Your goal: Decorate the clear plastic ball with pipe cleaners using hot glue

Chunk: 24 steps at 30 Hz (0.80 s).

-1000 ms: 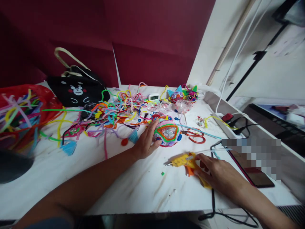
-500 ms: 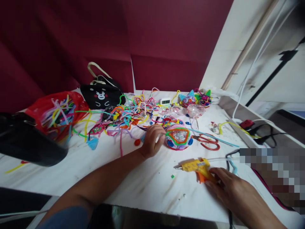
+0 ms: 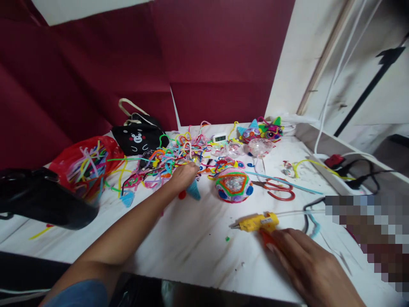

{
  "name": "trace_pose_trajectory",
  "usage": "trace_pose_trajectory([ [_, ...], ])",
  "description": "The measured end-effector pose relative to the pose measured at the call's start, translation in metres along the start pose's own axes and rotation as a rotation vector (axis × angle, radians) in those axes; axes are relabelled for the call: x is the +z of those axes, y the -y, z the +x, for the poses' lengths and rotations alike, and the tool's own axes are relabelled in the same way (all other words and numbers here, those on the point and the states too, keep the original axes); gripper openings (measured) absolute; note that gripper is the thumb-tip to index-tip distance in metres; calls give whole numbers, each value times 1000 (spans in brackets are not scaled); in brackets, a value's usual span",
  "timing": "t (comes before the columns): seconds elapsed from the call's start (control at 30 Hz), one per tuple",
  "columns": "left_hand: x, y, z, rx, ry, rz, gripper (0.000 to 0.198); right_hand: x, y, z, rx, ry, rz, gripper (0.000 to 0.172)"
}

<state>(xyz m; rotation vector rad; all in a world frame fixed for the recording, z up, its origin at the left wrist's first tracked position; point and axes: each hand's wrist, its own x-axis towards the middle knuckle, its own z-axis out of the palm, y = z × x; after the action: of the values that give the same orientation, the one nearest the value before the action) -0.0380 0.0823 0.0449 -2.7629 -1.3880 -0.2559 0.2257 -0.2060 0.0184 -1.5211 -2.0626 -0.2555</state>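
My right hand (image 3: 306,260) is closed round the handle of a yellow hot glue gun (image 3: 258,222), with an orange trigger; its nozzle points left above the table. My left hand (image 3: 186,175) reaches to the near edge of a pile of coloured pipe cleaners (image 3: 179,149). Its fingertips are hard to make out, so I cannot tell what they touch. A blue cone-shaped piece (image 3: 193,190) lies just below that hand, beside a red disc (image 3: 182,195). Between the two hands sits a round ornament (image 3: 234,186) covered in coloured pipe cleaner, with a clear window.
Red-handled scissors (image 3: 277,188) lie right of the ornament. Behind are clear plastic balls (image 3: 260,147), finished animal-like ornaments (image 3: 270,129) and a small digital timer (image 3: 220,138). Left stand a red bag (image 3: 110,149) of pipe cleaners and a black bag (image 3: 137,138). Power cables run at the right.
My left hand has moved left, away from the ornament and toward the pile, uncovering the blue cone. My right hand still holds the glue gun. The view has shifted slightly.
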Motion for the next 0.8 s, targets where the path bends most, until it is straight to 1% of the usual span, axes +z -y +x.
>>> trace_pose_trajectory([
  [0.13, 5, 1, 2, -49, 78, 70, 18, -3, 0, -3, -2, 16, 32, 28],
  [0.23, 9, 5, 5, -67, 79, 57, 15, -3, -1, -6, -4, 10, 29, 28],
  [0.37, 7, 13, 9, -87, -3, -37, 11, -2, -2, -10, 8, -5, 42, 25],
  [0.43, 0, 15, 9, -102, -76, -110, 11, -2, -2, -9, 25, -28, 54, 23],
  [0.5, -11, 13, 7, -124, -168, -193, 13, -4, -2, -5, 53, -43, 70, 22],
  [0.6, -28, -5, -6, -137, -282, -306, 21, -10, 1, 4, 84, -48, 143, 17],
  [0.63, -33, -14, -14, -123, -321, -353, 21, -13, 3, 8, 85, -51, 186, 15],
  [0.67, -38, -25, -22, -79, -383, -457, 19, -15, 5, 12, 82, -64, 229, 13],
  [0.7, -41, -37, -32, -13, -398, -531, 18, -17, 8, 17, 79, -85, 262, 13],
  [0.73, -43, -49, -43, 81, -384, -575, 17, -18, 11, 21, 70, -108, 274, 18],
  [0.8, -44, -72, -63, 325, -336, -568, 12, -19, 18, 30, 24, -158, 214, 33],
])
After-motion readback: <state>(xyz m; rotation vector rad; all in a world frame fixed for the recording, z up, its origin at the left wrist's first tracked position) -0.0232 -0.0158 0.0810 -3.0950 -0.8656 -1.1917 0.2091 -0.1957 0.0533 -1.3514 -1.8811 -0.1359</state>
